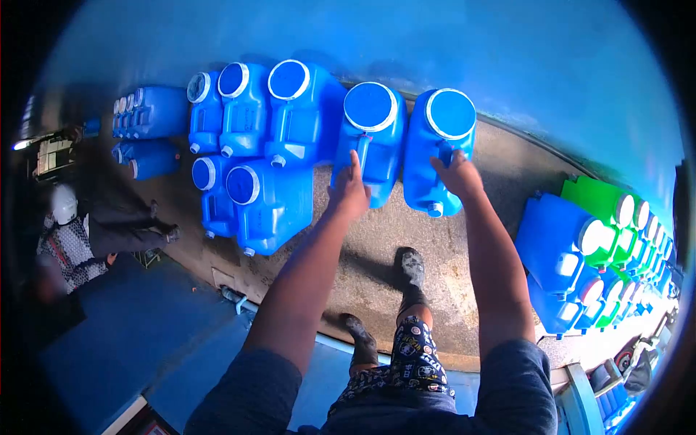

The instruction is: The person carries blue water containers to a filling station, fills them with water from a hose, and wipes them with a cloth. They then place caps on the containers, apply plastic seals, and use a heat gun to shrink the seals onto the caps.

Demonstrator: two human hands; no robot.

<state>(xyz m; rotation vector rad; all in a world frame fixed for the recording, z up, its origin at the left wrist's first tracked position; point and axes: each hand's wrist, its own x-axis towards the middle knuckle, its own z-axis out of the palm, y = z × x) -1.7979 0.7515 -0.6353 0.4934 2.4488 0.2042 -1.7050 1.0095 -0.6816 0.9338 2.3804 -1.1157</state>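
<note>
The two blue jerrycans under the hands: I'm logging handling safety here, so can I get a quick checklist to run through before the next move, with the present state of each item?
1. Left hand on the left jerrycan handle: ok.
2. Right hand on the right jerrycan handle: ok.
3. Both cans' large caps in place: ok.
4. Cans full or empty: cannot tell.
5. Feet on bare ground, no cans underfoot: ok.
6. Seated person apart from the cans: ok.
</note>
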